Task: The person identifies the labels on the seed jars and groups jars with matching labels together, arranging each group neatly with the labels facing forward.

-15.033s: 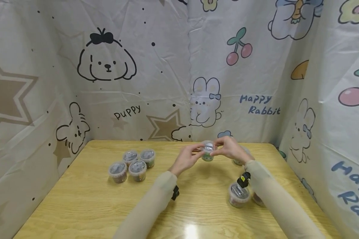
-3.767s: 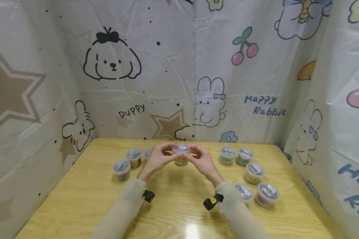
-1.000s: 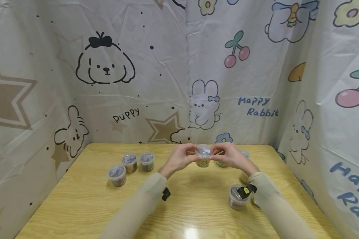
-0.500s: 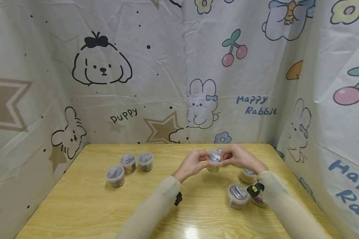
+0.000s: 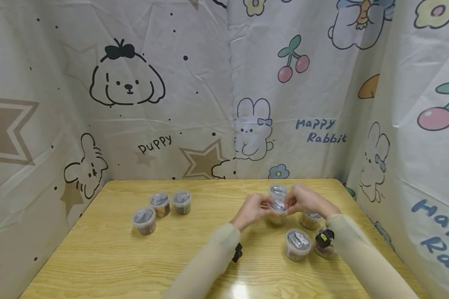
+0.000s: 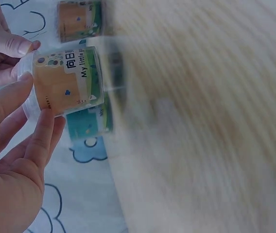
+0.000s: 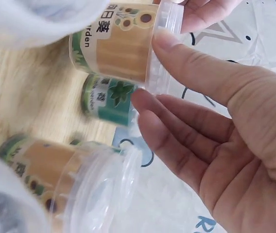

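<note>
Both hands hold one small clear plastic tub (image 5: 277, 218) by its lid, just in front of a green-label tub (image 5: 278, 189) at the back right of the table. Its label is orange with printed sunflowers and Chinese characters, as the left wrist view shows. My left hand (image 5: 251, 211) pinches the lid rim from the left with thumb and fingers. From the right, my right hand (image 5: 307, 199) grips the same rim, its thumb on the lid edge in the right wrist view. The tub (image 7: 123, 46) looks upright, its base close over the wood.
Three lidded tubs (image 5: 160, 203) stand grouped on the left. Near the right forearm are an orange-label tub (image 5: 310, 220), a pale tub (image 5: 298, 245) and a pinkish tub (image 5: 323, 247) partly under the wrist strap. Patterned cloth (image 5: 194, 124) walls the table's back and sides.
Over the last second both hands carry the sunflower tub rightward and slightly nearer. Fifteen seconds ago four tubs stood at left, and the hands held a green-label tub.
</note>
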{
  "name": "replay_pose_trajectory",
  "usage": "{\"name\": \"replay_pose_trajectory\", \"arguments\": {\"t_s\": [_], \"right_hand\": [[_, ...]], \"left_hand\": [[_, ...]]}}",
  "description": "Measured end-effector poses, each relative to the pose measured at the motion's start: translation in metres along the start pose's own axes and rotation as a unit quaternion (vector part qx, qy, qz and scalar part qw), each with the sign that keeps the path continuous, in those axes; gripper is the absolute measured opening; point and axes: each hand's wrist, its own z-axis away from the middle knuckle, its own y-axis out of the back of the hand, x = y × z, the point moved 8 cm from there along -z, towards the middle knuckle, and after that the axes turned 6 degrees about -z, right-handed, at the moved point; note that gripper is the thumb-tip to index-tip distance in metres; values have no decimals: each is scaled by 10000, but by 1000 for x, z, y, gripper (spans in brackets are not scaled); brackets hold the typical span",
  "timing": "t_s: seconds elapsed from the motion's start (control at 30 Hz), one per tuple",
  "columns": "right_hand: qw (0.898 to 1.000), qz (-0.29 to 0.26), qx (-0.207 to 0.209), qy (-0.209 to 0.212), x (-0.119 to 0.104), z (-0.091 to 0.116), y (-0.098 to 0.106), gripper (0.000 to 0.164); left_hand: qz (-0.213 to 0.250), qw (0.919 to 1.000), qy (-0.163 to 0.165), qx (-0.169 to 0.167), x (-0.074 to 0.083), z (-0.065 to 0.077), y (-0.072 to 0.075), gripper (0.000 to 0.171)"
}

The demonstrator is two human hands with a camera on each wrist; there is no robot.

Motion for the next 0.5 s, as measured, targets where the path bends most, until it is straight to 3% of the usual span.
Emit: {"name": "replay_pose_trajectory", "arguments": {"t_s": [0.1, 0.33, 0.5], "right_hand": [[9999, 108, -18, 14, 5, 3, -3, 15], [9972, -192, -183, -695, 18, 9, -10, 15], [9970, 48, -225, -738, 15, 11, -9, 16]], "left_hand": [[-19, 10000, 88, -9, -2, -1, -9, 28], [-4, 9998, 192, -13, -2, -4, -22, 25], [-20, 9996, 281, -1, -1, -5, -27, 24]]}}
